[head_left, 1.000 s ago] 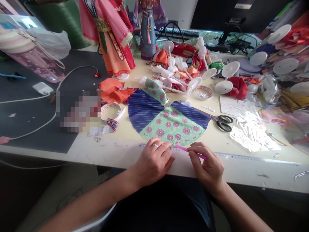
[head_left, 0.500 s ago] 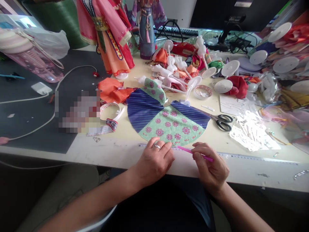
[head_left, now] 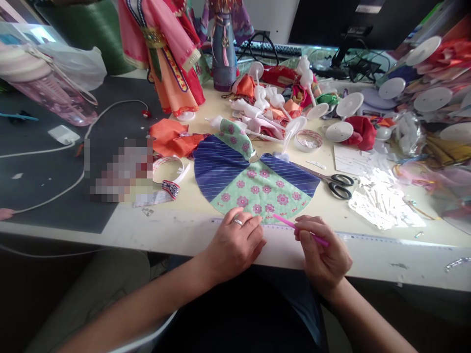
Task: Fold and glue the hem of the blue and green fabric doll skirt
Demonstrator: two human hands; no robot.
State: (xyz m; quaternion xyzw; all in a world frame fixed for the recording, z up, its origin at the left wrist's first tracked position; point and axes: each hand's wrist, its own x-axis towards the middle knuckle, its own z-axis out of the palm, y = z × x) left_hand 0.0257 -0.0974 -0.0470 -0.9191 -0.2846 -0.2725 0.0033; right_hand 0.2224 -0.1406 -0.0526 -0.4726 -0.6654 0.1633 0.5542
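Note:
A round piece of fabric (head_left: 257, 189), green with pink flowers and dark blue with white stripes, lies spread on the table. At its lower edge rests my left hand (head_left: 237, 240), a ring on one finger, its fingers bent together and pressing on the cloth's rim. My right hand (head_left: 326, 250) pinches a thin pink stick (head_left: 285, 221), whose tip is over the green part of the fabric. A clear ruler (head_left: 371, 240) runs along the table's front, partly under my hands.
Black-handled scissors (head_left: 340, 186) lie right of the fabric, near shiny white pieces (head_left: 384, 201). Tape rolls (head_left: 308, 141), orange cloth (head_left: 172, 137), white doll parts (head_left: 261, 98) and dressed dolls (head_left: 156, 54) stand or lie beyond. A bottle (head_left: 51, 83) is at the left.
The pink stick's tip has moved up from the fabric's lower edge onto the green cloth. My right hand has shifted slightly to the right. My left hand has hardly moved.

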